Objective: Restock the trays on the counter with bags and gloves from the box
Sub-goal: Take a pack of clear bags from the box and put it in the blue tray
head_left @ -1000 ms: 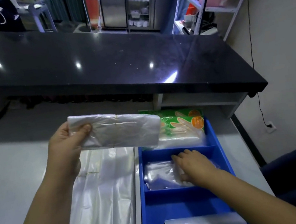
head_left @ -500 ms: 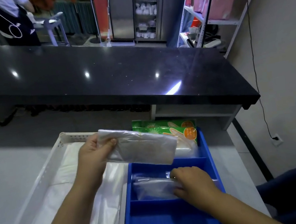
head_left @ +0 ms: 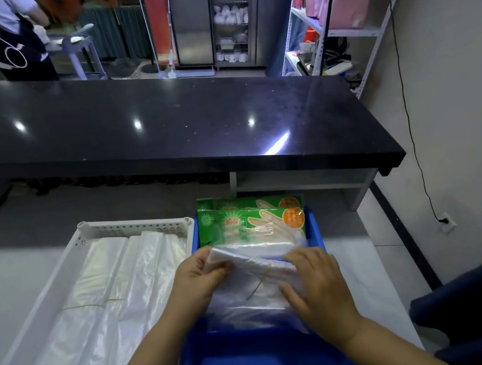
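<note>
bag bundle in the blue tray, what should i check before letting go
1. Bag bundle over the middle compartment of the blue tray: ok.
2. Left hand grips its left end: ok.
3. Right hand rests on its right side: ok.
4. Band around the bundle in place: ok.
5. Bundle seated flat: cannot tell.
6. Clear of the glove packs: cannot tell.

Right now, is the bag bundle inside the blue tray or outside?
Inside. The bag bundle lies in the blue tray's middle compartment; left hand pinches its end, right hand rests on it.
</note>
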